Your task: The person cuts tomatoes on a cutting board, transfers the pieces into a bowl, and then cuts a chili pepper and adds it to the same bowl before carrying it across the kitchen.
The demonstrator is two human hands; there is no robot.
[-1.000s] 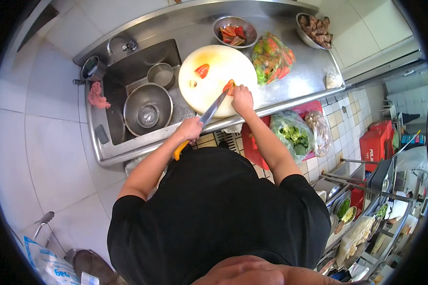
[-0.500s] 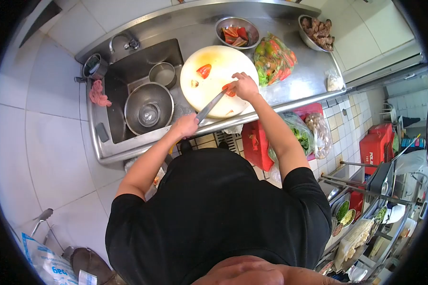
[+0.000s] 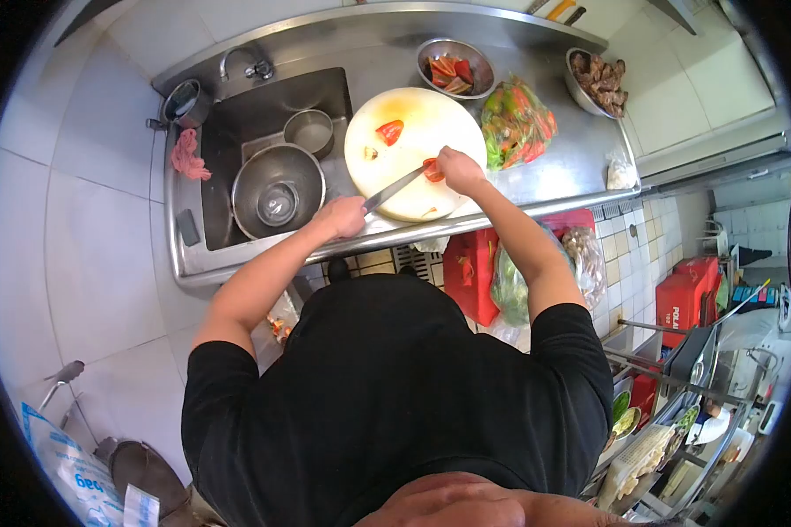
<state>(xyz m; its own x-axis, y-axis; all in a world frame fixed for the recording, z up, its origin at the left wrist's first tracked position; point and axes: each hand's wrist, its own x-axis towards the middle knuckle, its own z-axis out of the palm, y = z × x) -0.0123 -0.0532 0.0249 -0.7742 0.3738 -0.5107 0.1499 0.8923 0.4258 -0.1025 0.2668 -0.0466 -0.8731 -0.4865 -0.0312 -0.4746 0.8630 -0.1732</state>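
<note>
My left hand [image 3: 344,217] is wrapped round the handle of a kitchen knife [image 3: 395,189], at the near edge of a round white cutting board [image 3: 369,180]. The blade points up and right across the board, its tip at a piece of red pepper [image 3: 432,170]. My right hand [image 3: 460,170] is closed on that piece, its fingertips partly hidden. Farther back on the board lies another red pepper piece [image 3: 389,133], with a small pale scrap [image 3: 371,153] below it.
A metal bowl [image 3: 426,53] of cut red pepper and a plastic bag of peppers [image 3: 517,123] stand behind the board. Left is a sink [image 3: 220,167] holding metal bowls. A bowl of brown meat-like pieces [image 3: 599,83] sits far right. Red crates [image 3: 470,277] stand below the counter.
My view has shifted slightly. The knife lies at a flatter angle than before, its tip still at the pepper piece. My right hand's fingers have drawn closer together on it.
</note>
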